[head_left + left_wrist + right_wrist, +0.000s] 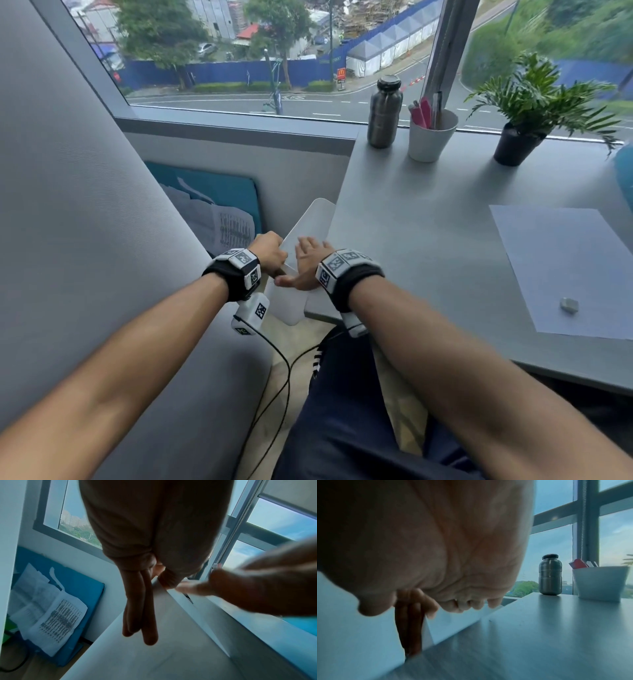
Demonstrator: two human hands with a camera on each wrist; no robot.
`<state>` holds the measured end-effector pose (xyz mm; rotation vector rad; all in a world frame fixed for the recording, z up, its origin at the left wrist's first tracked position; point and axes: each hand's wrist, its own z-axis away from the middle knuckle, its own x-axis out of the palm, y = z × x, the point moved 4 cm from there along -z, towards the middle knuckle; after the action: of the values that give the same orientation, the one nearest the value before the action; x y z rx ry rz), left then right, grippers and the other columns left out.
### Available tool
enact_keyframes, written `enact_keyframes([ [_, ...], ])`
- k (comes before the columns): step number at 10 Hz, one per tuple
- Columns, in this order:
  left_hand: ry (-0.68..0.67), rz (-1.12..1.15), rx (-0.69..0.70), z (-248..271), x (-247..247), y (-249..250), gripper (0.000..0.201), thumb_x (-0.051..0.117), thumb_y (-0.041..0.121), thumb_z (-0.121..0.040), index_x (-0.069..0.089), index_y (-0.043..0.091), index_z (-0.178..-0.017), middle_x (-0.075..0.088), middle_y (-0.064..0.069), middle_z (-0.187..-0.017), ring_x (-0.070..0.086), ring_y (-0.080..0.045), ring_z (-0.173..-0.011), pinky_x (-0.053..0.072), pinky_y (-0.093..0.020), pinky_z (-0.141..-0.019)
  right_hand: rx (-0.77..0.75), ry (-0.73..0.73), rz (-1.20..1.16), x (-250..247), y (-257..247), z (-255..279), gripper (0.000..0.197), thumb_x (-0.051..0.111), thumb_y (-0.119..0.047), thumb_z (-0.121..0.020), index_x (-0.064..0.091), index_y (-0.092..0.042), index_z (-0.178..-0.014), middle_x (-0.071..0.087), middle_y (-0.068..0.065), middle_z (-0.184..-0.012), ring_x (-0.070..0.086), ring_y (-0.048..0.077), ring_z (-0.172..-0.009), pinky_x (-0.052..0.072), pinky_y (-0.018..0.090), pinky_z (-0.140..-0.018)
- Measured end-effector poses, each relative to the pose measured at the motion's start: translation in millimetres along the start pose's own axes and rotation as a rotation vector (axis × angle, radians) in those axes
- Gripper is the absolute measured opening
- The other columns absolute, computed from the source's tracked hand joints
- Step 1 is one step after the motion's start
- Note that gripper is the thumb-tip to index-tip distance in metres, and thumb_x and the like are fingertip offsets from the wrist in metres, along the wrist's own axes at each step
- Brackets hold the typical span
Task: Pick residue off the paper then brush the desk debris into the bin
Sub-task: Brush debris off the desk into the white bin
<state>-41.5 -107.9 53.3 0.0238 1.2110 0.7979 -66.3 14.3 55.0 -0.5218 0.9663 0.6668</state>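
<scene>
Presently both hands work at the desk's (428,240) left edge. Left hand (269,251) grips the rim of a white bin (308,222), thumb inside and fingers (137,608) laid straight down its outer wall, tilting it against the desk edge. Right hand (308,263) is spread flat, palm down, straddling the edge and the bin's mouth — a sweeping pose.

Handling, by judgement: bin looks like thin, stiff plastic — light, smooth-walled, likely to slip unless held at the rim as now. Debris itself is too fine to make out in any view; a flat palm or the side of the hand would move it better than a pinch.

Paper (568,270) lies flat well to the right, light and floppy, likely to slide if brushed; hold a corner down.

Count:
- one bin
- one paper sheet
- one small grey lump (569,305) on the sheet's near part, possibly residue or an eraser
- one bottle (384,113), one white cup (431,138) of pens, one potted plant (527,113) along the window.
</scene>
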Motion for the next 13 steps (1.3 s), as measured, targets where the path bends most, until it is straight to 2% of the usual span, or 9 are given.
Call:
enact_keyframes([
  [1,-0.07,0.05,-0.002,-2,4,-6,0.016,0.074,0.007,-0.082,0.07,-0.001,-0.095,0.074,-0.021,-0.089,0.075,-0.03,-0.08,0.062,-0.043,-0.075,0.037,0.121,-0.046,-22,29,8,0.107,0.036,-0.076,-0.085,0.001,-0.002,-0.154,-0.005,0.012,-0.163,-0.004,0.026,-0.151,0.002,0.044,-0.122],
  [3,-0.01,0.18,0.014,8,11,-22,0.011,0.057,0.001,-0.092,0.065,-0.006,-0.091,0.072,-0.024,-0.088,0.074,-0.03,-0.073,0.063,-0.042,-0.068,0.311,0.033,-0.06,2,117,57,0.125,0.03,-0.089,-0.074,-0.007,0.001,-0.153,-0.012,0.017,-0.162,-0.009,0.032,-0.15,0.0,0.044,-0.123],
  [5,-0.1,0.288,-0.049,21,16,-24,0.023,0.043,0.0,-0.093,0.064,-0.007,-0.1,0.073,-0.025,-0.081,0.075,-0.035,-0.07,0.06,-0.055,-0.073,-0.022,0.035,-0.057,34,4,47,0.136,0.033,-0.096,-0.063,-0.011,-0.004,-0.153,-0.018,0.012,-0.161,-0.014,0.03,-0.149,-0.004,0.046,-0.122],
  [6,-0.056,0.266,-0.069,23,14,-25,0.021,0.048,0.003,-0.09,0.067,-0.003,-0.097,0.075,-0.021,-0.082,0.075,-0.032,-0.074,0.061,-0.047,-0.074,-0.096,0.076,-0.062,15,-3,41,0.126,0.037,-0.089,-0.071,-0.005,-0.004,-0.154,-0.01,0.011,-0.163,-0.008,0.025,-0.151,-0.002,0.045,-0.122],
  [8,-0.07,0.296,-0.092,22,17,-30,0.014,0.058,0.002,-0.09,0.067,-0.006,-0.096,0.076,-0.016,-0.078,0.075,-0.022,-0.071,0.062,-0.044,-0.071,0.307,0.118,-0.116,7,116,48,0.123,0.034,-0.086,-0.076,-0.008,0.003,-0.152,-0.012,0.019,-0.161,-0.008,0.032,-0.15,0.001,0.044,-0.123],
  [9,-0.091,0.301,-0.09,24,19,-25,0.014,0.056,0.0,-0.091,0.068,-0.006,-0.096,0.075,-0.018,-0.079,0.075,-0.028,-0.073,0.062,-0.047,-0.075,0.355,0.077,-0.164,17,110,48,0.132,0.032,-0.092,-0.069,-0.013,0.001,-0.151,-0.019,0.018,-0.16,-0.014,0.033,-0.149,-0.004,0.043,-0.123],
  [11,-0.002,0.37,-0.168,27,10,-13,0.017,0.055,0.01,-0.092,0.069,0.0,-0.095,0.073,-0.018,-0.095,0.068,-0.034,-0.09,0.055,-0.035,-0.076,-0.075,0.012,-0.109,9,3,18,0.122,0.025,-0.09,-0.073,-0.003,-0.002,-0.154,-0.007,0.014,-0.163,-0.007,0.026,-0.151,0.0,0.044,-0.123],
  [12,-0.073,0.294,-0.097,19,14,-8,0.01,0.067,0.005,-0.09,0.066,-0.001,-0.081,0.073,-0.016,-0.075,0.074,-0.029,-0.068,0.062,-0.035,-0.061,-0.028,0.125,-0.174,-8,27,17,0.114,0.03,-0.083,-0.08,0.001,0.0,-0.154,-0.002,0.016,-0.163,-0.002,0.028,-0.151,0.004,0.043,-0.123],
  [13,-0.024,0.271,-0.102,10,10,-11,0.016,0.057,0.004,-0.094,0.066,-0.007,-0.086,0.072,-0.021,-0.081,0.074,-0.029,-0.069,0.062,-0.035,-0.062,0.197,0.17,-0.171,-12,89,16,0.118,0.029,-0.084,-0.08,0.001,0.004,-0.152,-0.003,0.02,-0.162,-0.002,0.032,-0.15,0.004,0.043,-0.123],
])
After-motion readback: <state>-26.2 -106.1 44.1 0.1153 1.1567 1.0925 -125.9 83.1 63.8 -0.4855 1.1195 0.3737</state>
